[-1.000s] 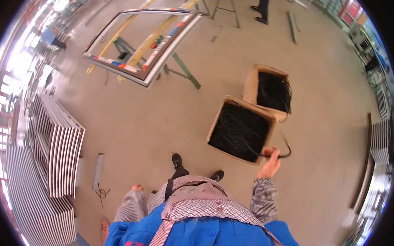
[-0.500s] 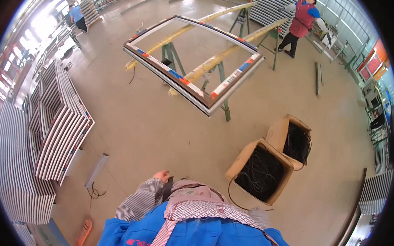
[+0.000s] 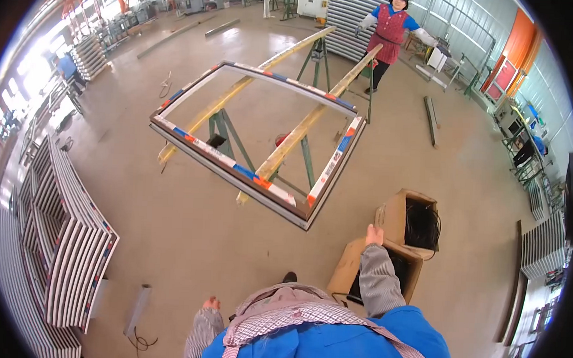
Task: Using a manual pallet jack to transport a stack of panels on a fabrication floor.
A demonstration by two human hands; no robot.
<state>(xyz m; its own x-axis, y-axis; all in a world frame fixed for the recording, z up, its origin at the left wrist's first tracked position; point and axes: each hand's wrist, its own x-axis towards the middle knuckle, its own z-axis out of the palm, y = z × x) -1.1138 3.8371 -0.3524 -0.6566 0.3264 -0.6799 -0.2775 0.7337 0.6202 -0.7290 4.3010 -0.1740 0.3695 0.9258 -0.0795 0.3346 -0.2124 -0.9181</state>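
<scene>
While the right hand [image 3: 374, 234] is stretched out by the far edge of the near cardboard box [image 3: 345, 265], its fingers look curled, though I cannot tell whether they grip anything. The left hand [image 3: 211, 302] hangs near the apron [image 3: 281, 312], its opening and any hold unclear. Black cord [image 3: 420, 228] lies in the far box [image 3: 393, 217]; a rectangular frame [image 3: 227, 165] rests across two yellow beams [image 3: 291, 142]

a rectangular window frame [image 3: 232, 173] is carried flat across two yellow-wrapped beams [image 3: 291, 139], which are held up by green trestles [image 3: 307, 161]. on the brown floor [image 3: 188, 239] two open cardboard boxes [image 3: 395, 219] are set close together; a metal strip [image 3: 139, 310], a dark cord [image 3: 142, 344] and a dark bar [image 3: 431, 121] are also borne by it.
</scene>
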